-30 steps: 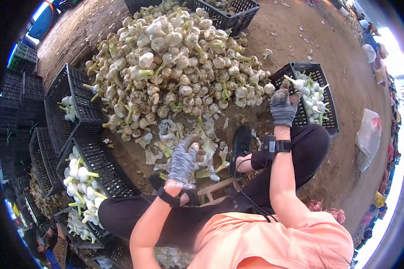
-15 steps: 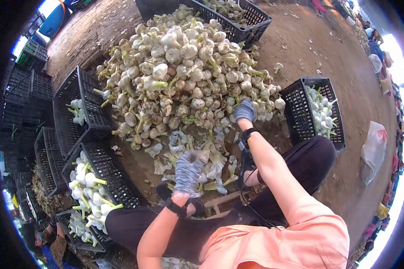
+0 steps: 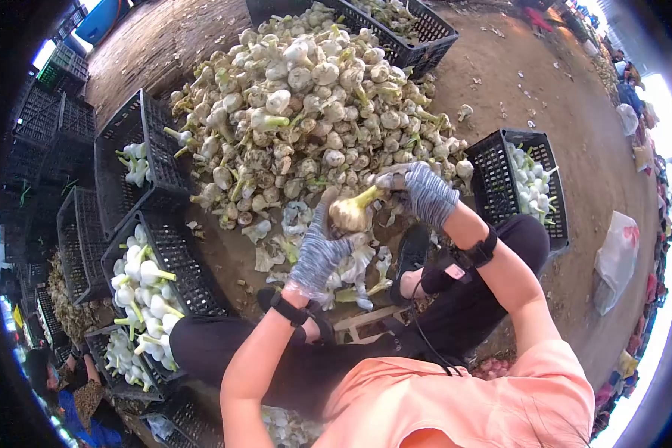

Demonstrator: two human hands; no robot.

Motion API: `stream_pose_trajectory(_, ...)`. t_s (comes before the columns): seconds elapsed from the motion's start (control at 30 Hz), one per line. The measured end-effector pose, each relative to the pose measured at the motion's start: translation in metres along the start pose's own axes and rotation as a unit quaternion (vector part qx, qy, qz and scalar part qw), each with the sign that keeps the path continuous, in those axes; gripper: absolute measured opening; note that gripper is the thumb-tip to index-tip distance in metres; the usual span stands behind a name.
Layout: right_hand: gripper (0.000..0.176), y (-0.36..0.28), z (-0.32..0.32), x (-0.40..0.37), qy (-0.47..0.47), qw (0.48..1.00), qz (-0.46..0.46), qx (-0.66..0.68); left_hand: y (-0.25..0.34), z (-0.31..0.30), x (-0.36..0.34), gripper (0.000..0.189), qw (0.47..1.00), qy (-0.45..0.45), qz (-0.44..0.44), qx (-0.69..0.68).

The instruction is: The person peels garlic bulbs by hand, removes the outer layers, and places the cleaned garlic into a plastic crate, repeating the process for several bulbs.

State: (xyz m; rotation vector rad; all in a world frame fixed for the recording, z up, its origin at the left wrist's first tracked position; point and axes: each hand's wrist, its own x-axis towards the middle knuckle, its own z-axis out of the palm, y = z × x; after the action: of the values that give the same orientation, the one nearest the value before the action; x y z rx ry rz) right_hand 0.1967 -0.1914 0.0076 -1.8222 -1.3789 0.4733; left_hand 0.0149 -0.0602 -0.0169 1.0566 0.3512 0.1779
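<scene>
My right hand (image 3: 425, 190), in a grey striped glove, is closed on the green stem of a garlic bulb (image 3: 349, 215). The bulb hangs to the left of this hand, over the trimmings. My left hand (image 3: 319, 243), gloved the same way, has its thumb and fingers spread around the near left side of the bulb; whether it touches the bulb is hard to tell. Behind both hands rises a large pile of garlic (image 3: 306, 112), many bulbs soiled and with short stems. Peeled skins and leaves (image 3: 358, 269) lie on the ground below.
Left of my leg stands a black crate (image 3: 190, 265) with clean white garlic; another crate (image 3: 138, 190) behind holds a few bulbs. A crate (image 3: 493, 179) with garlic is at the right, and one (image 3: 433, 48) is behind the pile. A plastic bag (image 3: 616, 261) lies far right.
My right hand has come back from the pile's edge toward the middle, bringing a garlic bulb by its stem. My left hand has risen slightly and its fingers have spread around the bulb.
</scene>
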Motion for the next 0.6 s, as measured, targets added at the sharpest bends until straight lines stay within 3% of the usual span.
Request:
stream_pose_trajectory(0.03, 0.015, -0.010, 0.001, 0.001, 0.001, 1.000, -0.002, 0.002, 0.002, 0.001, 0.000, 0.087, 0.999, -0.016, 0.028, 0.027)
stream_pose_trajectory(0.1, 0.022, -0.026, 0.001, 0.003, -0.047, 0.981, 0.135, 0.128, 0.015, 0.008, -0.008, 0.084, 1.000, -0.008, 0.007, -0.019)
stream_pose_trajectory(0.13, 0.027, -0.042, 0.004, 0.002, -0.041, 0.909, 0.218, 0.352, 0.022, 0.013, -0.011, 0.082, 0.998, 0.000, -0.014, -0.068)
stream_pose_trajectory(0.23, 0.023, -0.057, 0.032, 0.002, 0.032, 0.929, 0.229, 0.288, 0.026, 0.021, -0.014, 0.085, 0.999, 0.014, 0.026, -0.032)
stream_pose_trajectory(0.3, 0.021, -0.057, 0.038, 0.001, 0.042, 0.915, 0.268, 0.298, 0.025, 0.019, -0.016, 0.084, 0.999, 0.023, 0.043, -0.015)
stream_pose_trajectory(0.5, 0.019, -0.057, 0.033, 0.004, 0.026, 0.970, 0.168, 0.175, 0.026, 0.015, -0.016, 0.080, 0.994, 0.021, 0.010, -0.105)
stream_pose_trajectory(0.6, 0.019, -0.056, 0.027, 0.006, 0.005, 0.967, 0.142, 0.211, 0.027, 0.010, -0.017, 0.076, 0.998, -0.007, 0.059, -0.004)
